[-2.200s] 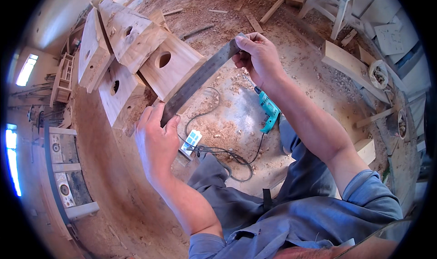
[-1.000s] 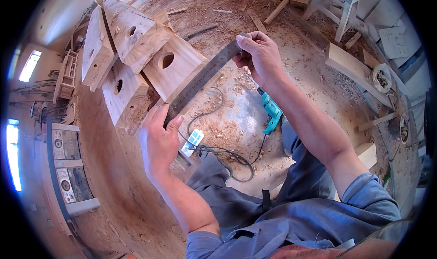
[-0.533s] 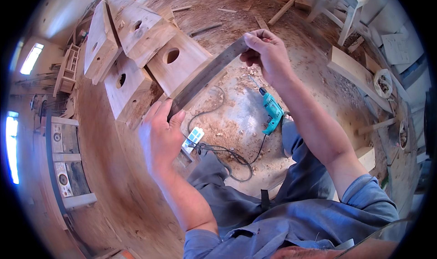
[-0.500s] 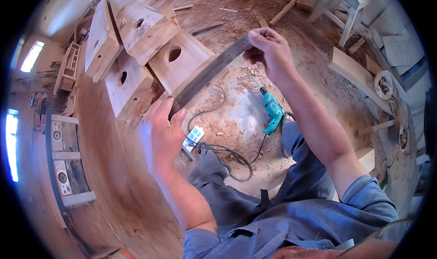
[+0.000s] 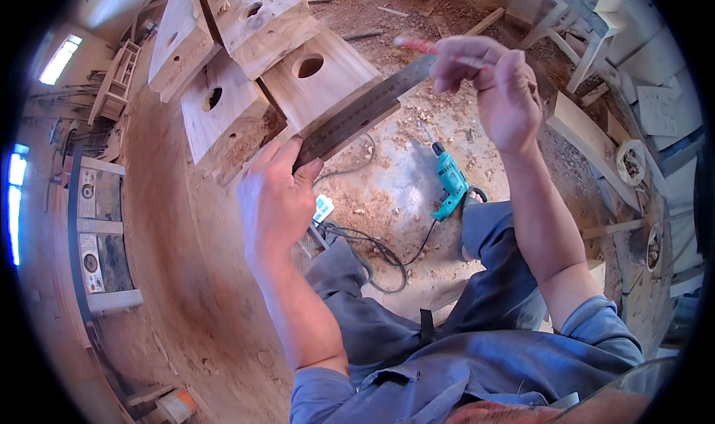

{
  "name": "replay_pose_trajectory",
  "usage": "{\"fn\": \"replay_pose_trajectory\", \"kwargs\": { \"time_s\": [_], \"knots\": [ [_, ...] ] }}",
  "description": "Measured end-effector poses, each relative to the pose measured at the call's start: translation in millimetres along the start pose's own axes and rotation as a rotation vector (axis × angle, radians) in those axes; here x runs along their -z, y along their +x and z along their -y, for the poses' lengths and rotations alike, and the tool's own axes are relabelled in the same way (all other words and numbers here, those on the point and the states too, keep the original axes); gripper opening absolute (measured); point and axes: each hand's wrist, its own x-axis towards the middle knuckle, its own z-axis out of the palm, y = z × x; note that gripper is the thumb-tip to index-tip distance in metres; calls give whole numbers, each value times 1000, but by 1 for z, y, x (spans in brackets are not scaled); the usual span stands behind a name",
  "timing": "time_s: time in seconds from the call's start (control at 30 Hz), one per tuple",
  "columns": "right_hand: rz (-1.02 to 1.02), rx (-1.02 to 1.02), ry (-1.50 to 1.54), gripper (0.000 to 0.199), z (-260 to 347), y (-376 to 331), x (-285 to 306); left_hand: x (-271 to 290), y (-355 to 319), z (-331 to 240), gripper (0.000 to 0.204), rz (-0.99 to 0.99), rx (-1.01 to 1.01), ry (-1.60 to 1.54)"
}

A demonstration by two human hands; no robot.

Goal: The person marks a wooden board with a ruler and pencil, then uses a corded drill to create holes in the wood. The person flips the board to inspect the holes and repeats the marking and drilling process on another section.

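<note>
A long grey metal ruler (image 5: 357, 111) slants across a wooden birdhouse (image 5: 320, 89) with a round hole. My left hand (image 5: 275, 200) grips the ruler's lower end, thumb on top. My right hand (image 5: 495, 89) is at the ruler's upper end and pinches a red pencil (image 5: 417, 45) that points left. Whether its fingers also touch the ruler is hidden. Two more birdhouses (image 5: 212, 111) with round holes stand behind and to the left.
A teal electric drill (image 5: 450, 185) lies on the sawdust-covered floor with a black cable (image 5: 365, 238) coiled by my knee. Loose planks (image 5: 588, 144) lie to the right, a white stool (image 5: 588, 7) stands at top right, and grey machine cabinets (image 5: 93, 223) line the left.
Both hands have lifted the ruler a little higher against the birdhouse. My right hand has opened its grip on the ruler's end, and a red pencil now shows in its fingers.
</note>
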Motion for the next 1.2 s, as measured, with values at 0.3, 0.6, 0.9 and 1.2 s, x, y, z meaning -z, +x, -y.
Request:
{"fn": "replay_pose_trajectory", "kwargs": {
  "time_s": [0.3, 0.6, 0.9, 1.2],
  "knots": [
    [21, -206, -52, 15, -4, -6, -48, 1, 2, 1, 29, 14, -17, 17],
    [209, 11, -355, 13, -9, 1, -51, -1, 2, 2, 27, 2, -35, -2],
    [69, -47, -272, 6, -11, -1, -55, 0, 2, 2, 29, 9, -29, 2],
    [79, -78, -289, 5, -7, -1, -49, -2, 2, 4, 30, -28, -51, 5]
  ]
}}
